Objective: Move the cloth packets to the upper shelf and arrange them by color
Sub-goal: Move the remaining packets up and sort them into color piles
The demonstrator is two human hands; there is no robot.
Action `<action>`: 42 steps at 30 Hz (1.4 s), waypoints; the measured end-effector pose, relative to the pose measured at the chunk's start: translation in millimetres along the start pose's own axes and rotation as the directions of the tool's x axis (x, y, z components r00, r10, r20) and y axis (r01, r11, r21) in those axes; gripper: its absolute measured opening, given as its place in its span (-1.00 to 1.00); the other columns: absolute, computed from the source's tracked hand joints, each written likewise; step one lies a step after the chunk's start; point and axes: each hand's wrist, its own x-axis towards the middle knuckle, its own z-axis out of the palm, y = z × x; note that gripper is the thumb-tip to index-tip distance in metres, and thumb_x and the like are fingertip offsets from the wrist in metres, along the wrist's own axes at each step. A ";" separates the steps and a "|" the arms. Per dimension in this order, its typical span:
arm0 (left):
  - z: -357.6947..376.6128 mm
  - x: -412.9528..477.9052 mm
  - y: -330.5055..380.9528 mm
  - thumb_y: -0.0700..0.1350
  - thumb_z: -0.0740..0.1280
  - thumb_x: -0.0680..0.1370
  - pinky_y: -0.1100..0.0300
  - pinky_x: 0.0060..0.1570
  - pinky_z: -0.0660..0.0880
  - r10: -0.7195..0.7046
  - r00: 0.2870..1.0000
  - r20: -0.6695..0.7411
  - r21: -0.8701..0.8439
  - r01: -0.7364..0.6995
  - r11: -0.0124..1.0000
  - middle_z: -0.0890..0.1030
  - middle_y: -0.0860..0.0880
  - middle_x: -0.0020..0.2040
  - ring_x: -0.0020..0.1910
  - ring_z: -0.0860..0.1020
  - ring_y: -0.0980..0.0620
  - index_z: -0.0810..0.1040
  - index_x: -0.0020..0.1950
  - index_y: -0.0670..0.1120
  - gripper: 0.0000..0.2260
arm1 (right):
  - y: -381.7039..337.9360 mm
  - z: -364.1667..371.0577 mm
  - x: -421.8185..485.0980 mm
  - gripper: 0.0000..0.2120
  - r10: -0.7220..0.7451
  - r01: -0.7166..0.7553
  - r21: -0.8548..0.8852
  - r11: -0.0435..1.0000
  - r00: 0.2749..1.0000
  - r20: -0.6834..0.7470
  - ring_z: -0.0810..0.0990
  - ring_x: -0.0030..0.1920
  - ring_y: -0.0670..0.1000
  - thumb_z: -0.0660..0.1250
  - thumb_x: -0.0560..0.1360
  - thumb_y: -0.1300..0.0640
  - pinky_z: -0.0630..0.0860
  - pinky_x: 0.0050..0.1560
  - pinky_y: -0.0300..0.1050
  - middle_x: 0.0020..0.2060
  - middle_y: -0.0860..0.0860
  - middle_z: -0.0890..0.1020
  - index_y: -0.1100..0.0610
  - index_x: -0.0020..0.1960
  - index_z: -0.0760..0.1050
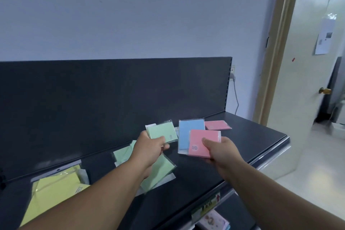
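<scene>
Green packet (162,133) pinched by left hand (149,148) at frame centre; pink packet (200,143) gripped by right hand (221,152), overlapping blue packet (188,132).

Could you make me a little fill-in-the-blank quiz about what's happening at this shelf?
The green packet is gripped by the ____. The right hand grips a pink packet that partly covers a ____. The yellow packets lie on the shelf, farthest ____.
Missing: left hand; blue packet; left.

Dim, bluish indoor light, brighter at the right by the door (308,80). Dark shelf (242,136) underexposed, slight sheen along its front edge. Overall soft; right edge blurred; door frame (276,52) bowed by the wide-angle lens.
</scene>
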 end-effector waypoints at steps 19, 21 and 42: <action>31.4 18.3 5.5 -0.23 0.27 0.54 0.19 -0.16 0.54 0.036 0.972 -0.234 0.114 -0.009 0.993 0.64 -0.02 -0.02 -0.16 0.68 0.06 0.43 0.00 -0.01 -0.86 | -20.0 -23.8 99.5 -0.77 0.031 0.009 -0.254 0.967 0.988 0.149 0.68 -0.13 0.16 0.34 0.52 0.28 0.58 -0.47 -0.11 0.00 0.21 0.63 0.25 0.15 0.42; 42.4 18.8 6.4 -0.23 0.27 0.53 0.18 -0.14 0.55 0.034 0.962 -0.271 0.111 -0.004 0.994 0.64 -0.02 -0.01 -0.15 0.68 0.06 0.43 0.03 -0.02 -0.86 | -22.7 -30.3 110.9 -0.85 0.058 -0.008 -0.243 0.970 0.978 0.200 0.68 -0.15 0.12 0.33 0.53 0.28 0.58 -0.46 -0.12 -0.06 0.18 0.65 0.23 0.09 0.45; 136.6 -1.1 -1.0 -0.15 0.21 0.61 0.19 -0.16 0.55 0.026 0.879 -0.475 0.088 0.018 0.996 0.65 0.01 -0.02 -0.12 0.67 0.03 0.43 0.17 -0.09 -0.85 | -41.8 -97.7 155.3 -0.93 0.099 0.032 -0.265 0.964 0.879 0.467 0.68 -0.22 0.08 0.22 0.60 0.17 0.60 -0.42 -0.08 -0.16 0.10 0.67 0.10 -0.03 0.47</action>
